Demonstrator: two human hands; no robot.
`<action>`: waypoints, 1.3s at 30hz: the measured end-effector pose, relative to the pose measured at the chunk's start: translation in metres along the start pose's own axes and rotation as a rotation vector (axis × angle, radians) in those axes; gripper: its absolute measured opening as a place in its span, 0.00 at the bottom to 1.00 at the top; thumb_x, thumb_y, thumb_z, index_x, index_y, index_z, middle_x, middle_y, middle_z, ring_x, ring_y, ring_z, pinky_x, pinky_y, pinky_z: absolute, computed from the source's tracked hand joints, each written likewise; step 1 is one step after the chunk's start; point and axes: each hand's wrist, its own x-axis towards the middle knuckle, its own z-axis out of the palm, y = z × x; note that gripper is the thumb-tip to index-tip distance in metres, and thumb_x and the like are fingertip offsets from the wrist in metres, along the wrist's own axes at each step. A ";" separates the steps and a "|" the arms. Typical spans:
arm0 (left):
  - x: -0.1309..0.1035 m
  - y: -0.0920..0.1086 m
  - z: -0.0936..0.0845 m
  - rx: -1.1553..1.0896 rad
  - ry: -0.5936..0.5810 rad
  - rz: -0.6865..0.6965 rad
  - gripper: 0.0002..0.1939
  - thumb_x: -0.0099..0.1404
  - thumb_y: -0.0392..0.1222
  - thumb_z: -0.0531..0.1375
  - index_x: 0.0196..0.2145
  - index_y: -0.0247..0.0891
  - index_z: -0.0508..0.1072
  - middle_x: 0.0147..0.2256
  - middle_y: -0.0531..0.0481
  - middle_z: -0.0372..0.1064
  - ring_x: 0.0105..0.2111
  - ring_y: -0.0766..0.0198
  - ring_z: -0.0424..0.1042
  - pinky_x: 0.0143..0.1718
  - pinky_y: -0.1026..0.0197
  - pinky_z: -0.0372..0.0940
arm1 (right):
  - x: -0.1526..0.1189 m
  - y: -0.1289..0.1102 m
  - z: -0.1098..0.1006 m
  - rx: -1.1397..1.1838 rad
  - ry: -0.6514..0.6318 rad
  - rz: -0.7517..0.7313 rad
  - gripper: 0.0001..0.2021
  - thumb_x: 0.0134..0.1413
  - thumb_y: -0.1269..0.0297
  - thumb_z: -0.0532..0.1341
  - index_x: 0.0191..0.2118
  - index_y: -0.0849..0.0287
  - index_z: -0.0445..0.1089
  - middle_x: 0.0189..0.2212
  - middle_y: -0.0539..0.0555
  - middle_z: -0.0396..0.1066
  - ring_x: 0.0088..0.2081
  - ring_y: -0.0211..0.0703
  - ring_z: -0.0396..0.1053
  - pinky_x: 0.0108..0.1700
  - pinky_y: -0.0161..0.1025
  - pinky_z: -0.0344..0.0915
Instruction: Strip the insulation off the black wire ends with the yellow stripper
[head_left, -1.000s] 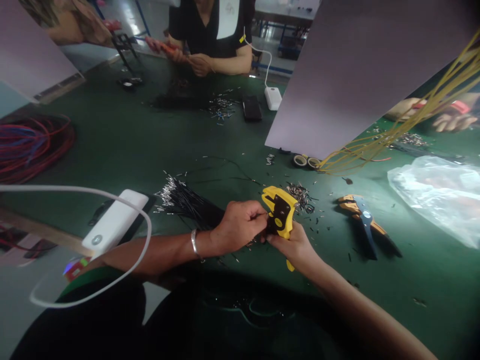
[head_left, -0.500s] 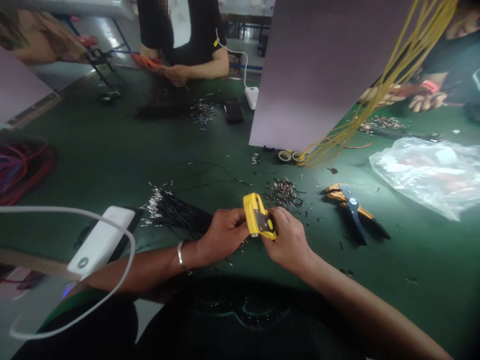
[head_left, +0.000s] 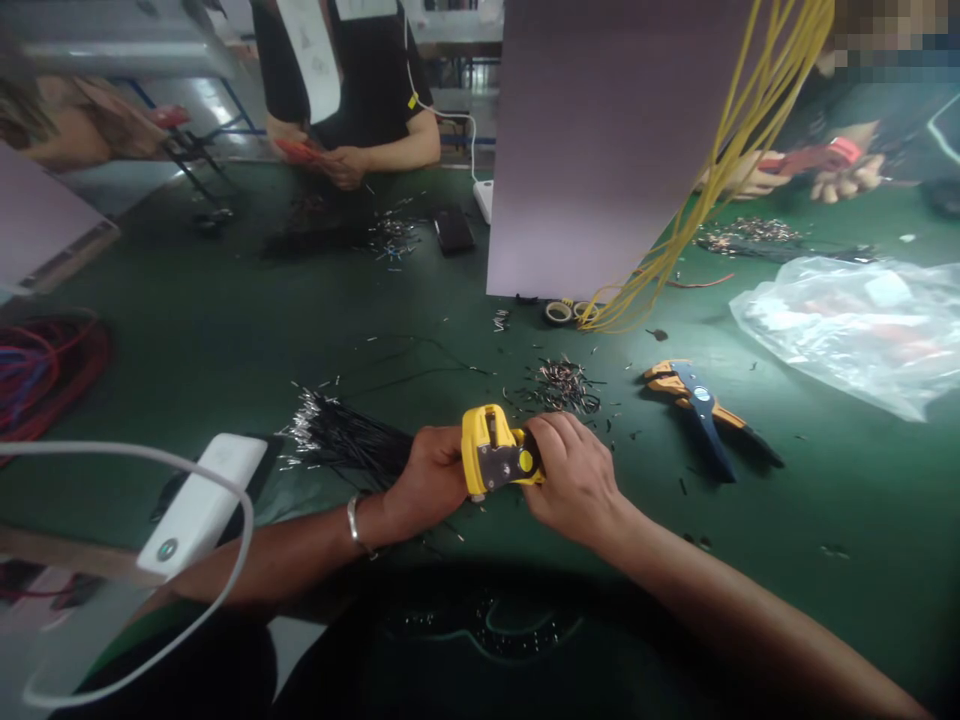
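My right hand (head_left: 574, 475) is wrapped round the handle of a yellow and black hand tool (head_left: 495, 455), whose head points left. My left hand (head_left: 429, 482), with a silver bangle at the wrist, has its fingers closed at the left side of the tool head; what they pinch is hidden behind it. Left of that hand lies a bundle of black wires (head_left: 352, 435) with bare, shiny ends. A small heap of short dark and coppery offcuts (head_left: 562, 385) is just beyond the tool.
Orange and blue pliers (head_left: 701, 405) and a plastic bag (head_left: 855, 325) lie right. Yellow wires (head_left: 697, 200) hang beside an upright panel (head_left: 592, 150). A white power bank (head_left: 202, 505) with a cable is left. Two people hold red tools across the table.
The yellow tool has turned so that more of its side shows, and its head has shifted slightly left. My left hand has moved a little left with it. The view has shifted slightly.
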 end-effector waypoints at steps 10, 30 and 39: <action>0.001 -0.001 0.000 -0.025 -0.018 0.016 0.08 0.53 0.33 0.62 0.18 0.34 0.71 0.16 0.56 0.67 0.18 0.74 0.62 0.21 0.72 0.61 | -0.002 0.001 0.003 -0.043 0.009 0.001 0.13 0.42 0.73 0.55 0.39 0.61 0.64 0.33 0.59 0.69 0.35 0.51 0.64 0.38 0.44 0.63; 0.002 -0.004 0.002 -0.018 -0.072 -0.172 0.07 0.58 0.37 0.59 0.26 0.32 0.76 0.22 0.53 0.70 0.22 0.72 0.65 0.23 0.69 0.62 | 0.000 0.000 0.006 0.297 -0.100 0.260 0.05 0.40 0.70 0.56 0.29 0.58 0.64 0.22 0.52 0.68 0.24 0.42 0.64 0.27 0.37 0.58; 0.006 0.002 0.000 0.051 -0.076 -0.182 0.09 0.60 0.36 0.57 0.31 0.33 0.78 0.25 0.50 0.73 0.23 0.71 0.66 0.23 0.69 0.61 | 0.008 -0.003 -0.004 0.989 -0.382 0.667 0.03 0.38 0.68 0.59 0.25 0.58 0.64 0.16 0.47 0.66 0.20 0.38 0.62 0.24 0.36 0.60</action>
